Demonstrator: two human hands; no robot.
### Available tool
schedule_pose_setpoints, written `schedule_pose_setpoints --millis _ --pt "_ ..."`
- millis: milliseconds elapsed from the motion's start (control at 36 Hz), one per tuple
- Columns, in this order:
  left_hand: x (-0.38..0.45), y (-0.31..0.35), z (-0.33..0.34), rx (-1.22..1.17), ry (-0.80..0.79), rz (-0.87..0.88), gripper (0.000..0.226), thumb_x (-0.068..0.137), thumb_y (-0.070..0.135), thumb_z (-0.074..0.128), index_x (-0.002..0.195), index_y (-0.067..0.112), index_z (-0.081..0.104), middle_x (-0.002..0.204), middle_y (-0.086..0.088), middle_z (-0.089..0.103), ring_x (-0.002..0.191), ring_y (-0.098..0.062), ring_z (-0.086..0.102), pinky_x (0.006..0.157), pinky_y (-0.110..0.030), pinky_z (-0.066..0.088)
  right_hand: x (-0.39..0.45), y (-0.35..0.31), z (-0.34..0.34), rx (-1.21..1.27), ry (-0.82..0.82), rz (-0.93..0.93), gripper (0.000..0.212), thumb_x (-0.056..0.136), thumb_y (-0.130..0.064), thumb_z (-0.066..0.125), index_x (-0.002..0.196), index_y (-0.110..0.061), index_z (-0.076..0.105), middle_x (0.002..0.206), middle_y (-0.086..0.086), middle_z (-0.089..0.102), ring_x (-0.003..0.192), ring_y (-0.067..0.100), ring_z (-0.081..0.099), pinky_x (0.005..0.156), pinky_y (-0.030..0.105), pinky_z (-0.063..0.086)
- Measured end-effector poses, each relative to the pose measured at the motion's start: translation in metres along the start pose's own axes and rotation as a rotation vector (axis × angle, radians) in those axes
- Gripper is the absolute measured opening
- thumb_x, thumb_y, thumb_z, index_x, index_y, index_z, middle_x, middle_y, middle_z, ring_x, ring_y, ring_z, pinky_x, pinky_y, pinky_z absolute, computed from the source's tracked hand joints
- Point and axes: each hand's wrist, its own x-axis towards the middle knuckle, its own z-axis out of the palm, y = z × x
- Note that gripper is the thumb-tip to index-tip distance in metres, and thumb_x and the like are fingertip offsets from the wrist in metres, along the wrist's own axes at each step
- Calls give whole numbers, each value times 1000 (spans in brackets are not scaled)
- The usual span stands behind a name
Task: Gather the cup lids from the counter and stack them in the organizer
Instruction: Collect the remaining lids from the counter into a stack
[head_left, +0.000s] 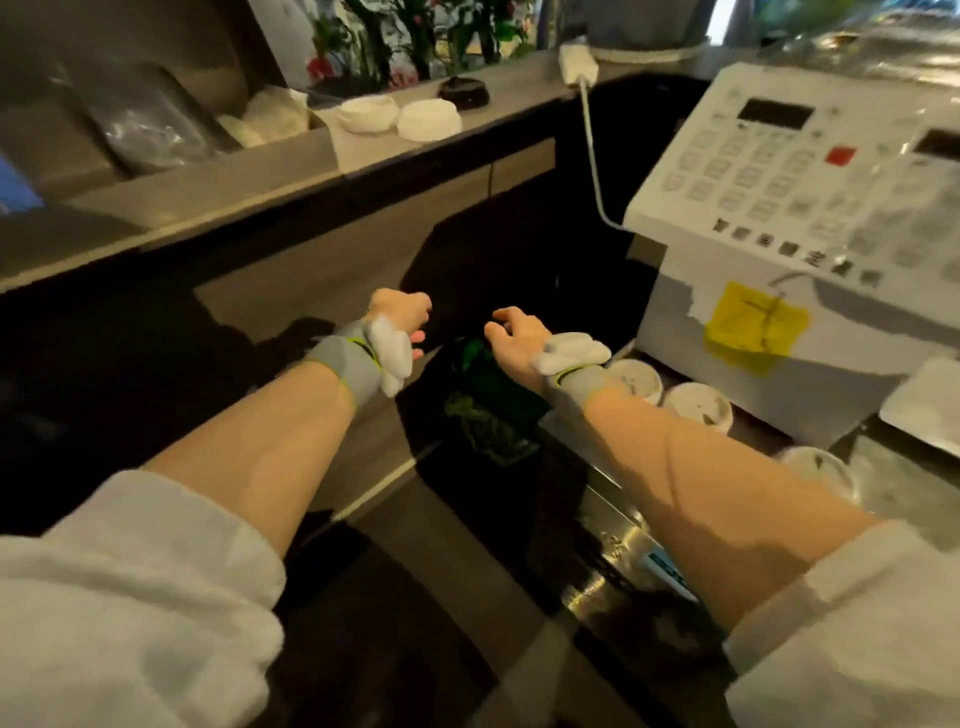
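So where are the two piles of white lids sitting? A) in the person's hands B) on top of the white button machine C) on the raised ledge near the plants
C: the two white lid stacks sit side by side on the raised ledge just in front of the plants, and both hands hold nothing.

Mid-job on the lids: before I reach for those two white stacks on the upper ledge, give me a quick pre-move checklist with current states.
1. Left hand free: ok, fingers loosely curled, holding nothing.
2. Right hand free: ok, nothing in it.
3. Lid stacks located: ok, left lid stack and right lid stack sit side by side on the upper ledge.
4. Reach path: ok, nothing shows between hands and ledge; black dish sits behind the stacks.
5. White cable: ok, hangs right of the stacks.
6. Organizer position: cannot tell, none identifiable in view.
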Motion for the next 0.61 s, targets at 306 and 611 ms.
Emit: schedule_pose_setpoints --millis 306,611 --pt "-33 -48 139 51 -208 -93 38 100 19 40 134 3 48 141 -5 51 128 -22 50 96 -34 44 -57 146 9 238 28 210 55 82 -55 34 128 -28 50 128 3 60 113 24 56 95 34 42" --pt "-89 -71 234 105 -297 -68 32 98 17 45 125 4 54 115 -6 57 99 -20 51 81 -34 42 -121 238 -27 344 134 319 40 94 -41 38 128 -24 51 111 3 61 93 18 55 81 26 35"
